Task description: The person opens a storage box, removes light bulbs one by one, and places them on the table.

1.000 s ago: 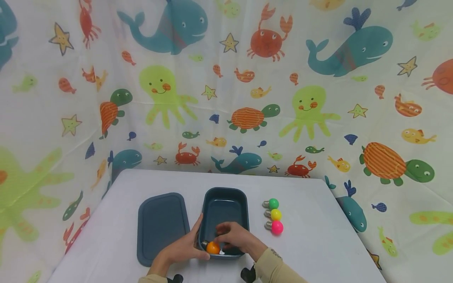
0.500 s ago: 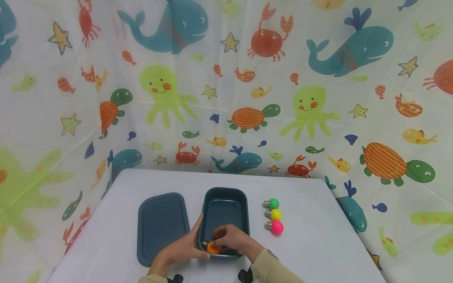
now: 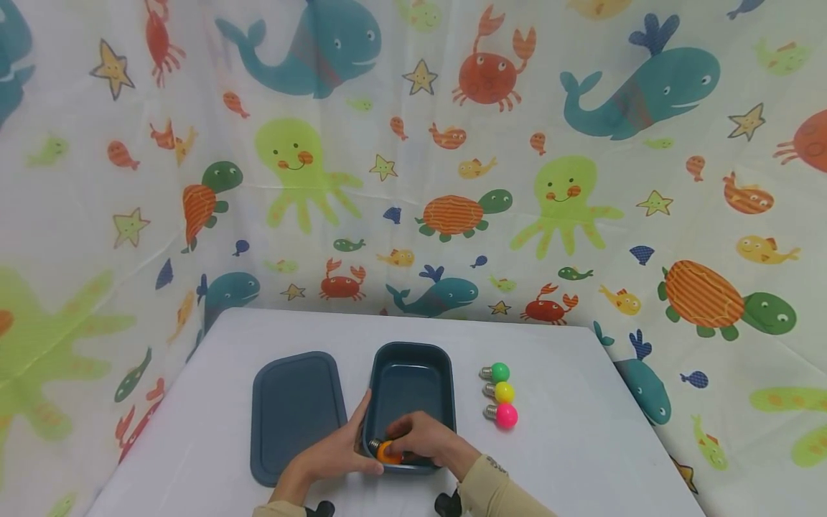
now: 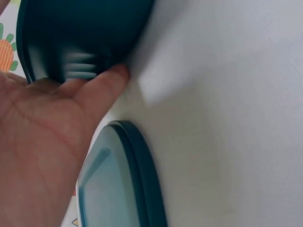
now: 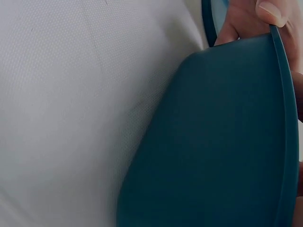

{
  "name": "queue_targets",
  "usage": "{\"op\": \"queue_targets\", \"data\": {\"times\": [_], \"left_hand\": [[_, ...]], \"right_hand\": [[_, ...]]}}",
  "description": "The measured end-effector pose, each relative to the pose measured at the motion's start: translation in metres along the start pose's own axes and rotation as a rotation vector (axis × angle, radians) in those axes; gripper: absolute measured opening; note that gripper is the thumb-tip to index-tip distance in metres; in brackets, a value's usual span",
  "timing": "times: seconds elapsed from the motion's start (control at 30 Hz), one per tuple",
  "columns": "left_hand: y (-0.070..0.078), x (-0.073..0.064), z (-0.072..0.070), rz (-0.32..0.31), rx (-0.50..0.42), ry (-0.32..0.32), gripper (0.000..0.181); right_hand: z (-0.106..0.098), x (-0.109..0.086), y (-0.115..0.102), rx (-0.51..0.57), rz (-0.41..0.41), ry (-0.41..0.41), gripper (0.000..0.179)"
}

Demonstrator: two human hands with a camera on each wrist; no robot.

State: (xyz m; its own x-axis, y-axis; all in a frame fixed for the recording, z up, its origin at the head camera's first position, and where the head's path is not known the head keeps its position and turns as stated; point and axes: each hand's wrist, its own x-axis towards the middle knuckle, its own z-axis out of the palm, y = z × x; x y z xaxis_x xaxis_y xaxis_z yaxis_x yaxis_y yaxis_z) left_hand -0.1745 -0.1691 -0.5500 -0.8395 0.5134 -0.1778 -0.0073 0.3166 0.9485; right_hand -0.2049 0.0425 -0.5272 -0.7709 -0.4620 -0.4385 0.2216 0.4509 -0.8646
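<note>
A dark blue rectangular box (image 3: 413, 384) without its lid stands at the middle of the table's near half. Its near left corner is held by my left hand (image 3: 332, 451), the thumb at the front rim and the fingers along the left outer wall. In the left wrist view that hand (image 4: 42, 127) lies against the box wall (image 4: 85, 28). Reaching into the near end of the box, my right hand (image 3: 429, 439) pinches an orange light bulb (image 3: 386, 454) whose metal base points left. The right wrist view shows mostly the box's outer wall (image 5: 213, 132); the bulb is hidden there.
A flat blue lid (image 3: 298, 413) lies left of the box. To the right, green (image 3: 500, 372), yellow (image 3: 504, 392) and pink (image 3: 507, 416) light bulbs lie in a column on the white tablecloth (image 3: 581, 431). A curtain (image 3: 413, 100) printed with sea animals hangs behind.
My right hand has moved slightly left and its fingers have come down onto the orange light bulb. The left hand and the box have stayed in place.
</note>
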Motion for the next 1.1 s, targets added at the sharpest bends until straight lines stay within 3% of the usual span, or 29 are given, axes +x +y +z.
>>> {"op": "queue_targets", "data": {"times": [0.57, 1.1], "left_hand": [[-0.002, 0.001, -0.001, -0.018, -0.009, -0.004, 0.127], [0.000, 0.001, -0.001, 0.005, -0.048, -0.012, 0.127]], "right_hand": [[0.002, -0.003, -0.002, -0.051, 0.014, 0.003, 0.023], [-0.020, -0.007, -0.005, -0.001, -0.068, 0.058, 0.041]]}}
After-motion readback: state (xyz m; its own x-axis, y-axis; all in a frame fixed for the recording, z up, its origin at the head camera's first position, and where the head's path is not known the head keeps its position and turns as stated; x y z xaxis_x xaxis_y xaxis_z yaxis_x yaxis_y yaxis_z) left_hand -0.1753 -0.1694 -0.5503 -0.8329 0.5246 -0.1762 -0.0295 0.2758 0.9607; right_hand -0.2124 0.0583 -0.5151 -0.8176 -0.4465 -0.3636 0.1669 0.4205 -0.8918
